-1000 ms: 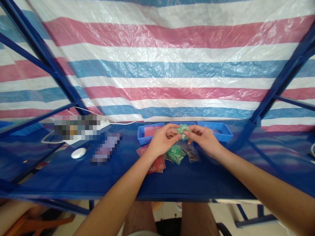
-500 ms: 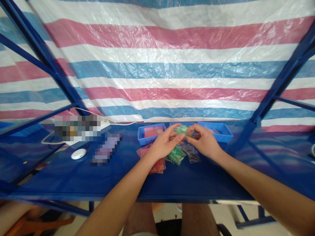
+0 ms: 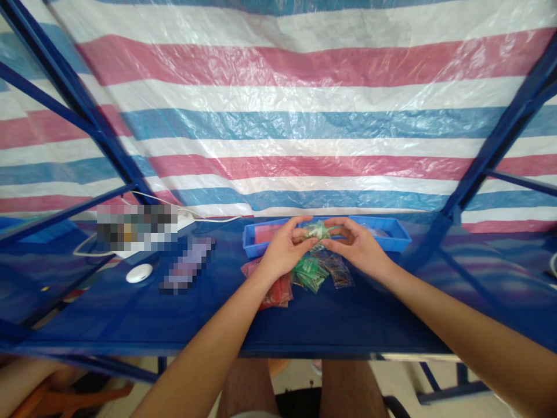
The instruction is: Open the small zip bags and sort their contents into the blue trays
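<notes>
My left hand [image 3: 287, 248] and my right hand [image 3: 357, 246] face each other above the middle of the table. Fingers and thumbs of both are closed on a small green plastic bag [image 3: 318, 231], whose contents are too small to make out. Below it lies a pile of green plastic bags [image 3: 310, 274]. Clear bags with dark contents [image 3: 339, 270] are to the right of that pile. Red plastic bags [image 3: 277, 292] lie to its left, partly under my left forearm.
A blue tray [image 3: 250, 248] with red bags stands behind my left hand, another blue tray [image 3: 401, 237] behind my right. On the left are a white round case [image 3: 139, 273], a blurred-out flat object [image 3: 188, 264] and cables. Blue frame posts [image 3: 472, 174] and a striped sheet [image 3: 304, 128] stand behind.
My hands have moved slightly apart, and the green bag between them shows more plainly. The piles on the table look the same.
</notes>
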The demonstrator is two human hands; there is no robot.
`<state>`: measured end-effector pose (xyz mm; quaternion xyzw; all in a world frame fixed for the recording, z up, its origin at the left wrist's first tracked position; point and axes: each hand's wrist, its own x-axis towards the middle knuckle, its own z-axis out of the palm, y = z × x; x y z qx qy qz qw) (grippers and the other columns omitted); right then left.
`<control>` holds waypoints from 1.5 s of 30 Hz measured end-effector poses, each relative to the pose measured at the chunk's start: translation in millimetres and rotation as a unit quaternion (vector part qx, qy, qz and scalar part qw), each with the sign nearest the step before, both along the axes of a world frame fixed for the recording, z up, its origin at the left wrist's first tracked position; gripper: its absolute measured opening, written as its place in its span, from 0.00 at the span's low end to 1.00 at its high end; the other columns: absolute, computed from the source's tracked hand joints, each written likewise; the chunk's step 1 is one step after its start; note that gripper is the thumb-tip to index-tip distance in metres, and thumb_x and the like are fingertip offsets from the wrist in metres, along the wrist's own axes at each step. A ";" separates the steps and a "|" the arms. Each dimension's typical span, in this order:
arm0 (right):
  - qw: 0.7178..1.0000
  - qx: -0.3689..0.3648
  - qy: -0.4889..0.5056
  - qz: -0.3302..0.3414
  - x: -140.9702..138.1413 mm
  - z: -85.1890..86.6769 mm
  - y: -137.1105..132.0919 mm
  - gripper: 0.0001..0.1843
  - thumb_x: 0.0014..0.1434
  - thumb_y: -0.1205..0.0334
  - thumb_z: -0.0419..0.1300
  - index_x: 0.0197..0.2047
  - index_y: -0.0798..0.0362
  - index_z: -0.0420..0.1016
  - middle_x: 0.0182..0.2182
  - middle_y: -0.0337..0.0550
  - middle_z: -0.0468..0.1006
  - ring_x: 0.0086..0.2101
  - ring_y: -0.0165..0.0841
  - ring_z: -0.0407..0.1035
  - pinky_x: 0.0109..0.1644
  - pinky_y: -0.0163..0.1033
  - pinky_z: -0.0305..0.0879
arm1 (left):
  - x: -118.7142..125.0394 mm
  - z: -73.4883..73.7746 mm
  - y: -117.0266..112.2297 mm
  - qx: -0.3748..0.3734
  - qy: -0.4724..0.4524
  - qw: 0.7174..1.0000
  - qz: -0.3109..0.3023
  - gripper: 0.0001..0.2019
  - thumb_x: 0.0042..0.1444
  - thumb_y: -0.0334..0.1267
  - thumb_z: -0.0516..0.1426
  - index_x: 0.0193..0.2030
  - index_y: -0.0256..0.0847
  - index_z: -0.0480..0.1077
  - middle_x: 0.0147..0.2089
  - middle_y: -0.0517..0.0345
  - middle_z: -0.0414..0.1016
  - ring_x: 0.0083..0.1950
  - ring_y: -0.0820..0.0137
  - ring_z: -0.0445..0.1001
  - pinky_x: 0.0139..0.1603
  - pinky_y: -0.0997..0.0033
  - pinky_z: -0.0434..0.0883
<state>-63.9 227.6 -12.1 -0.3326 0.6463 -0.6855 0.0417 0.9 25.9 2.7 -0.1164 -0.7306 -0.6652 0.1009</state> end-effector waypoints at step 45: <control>0.999 -0.010 -0.032 0.017 -4.8 1.3 6.1 0.11 0.61 0.58 0.63 0.44 0.43 0.87 0.50 0.41 0.81 0.38 0.37 0.77 0.46 0.47 0.79 | -3.0 1.7 -11.9 -0.183 0.145 0.969 0.077 0.08 0.64 0.36 0.62 0.44 0.45 0.84 0.53 0.52 0.82 0.55 0.62 0.79 0.54 0.65 0.73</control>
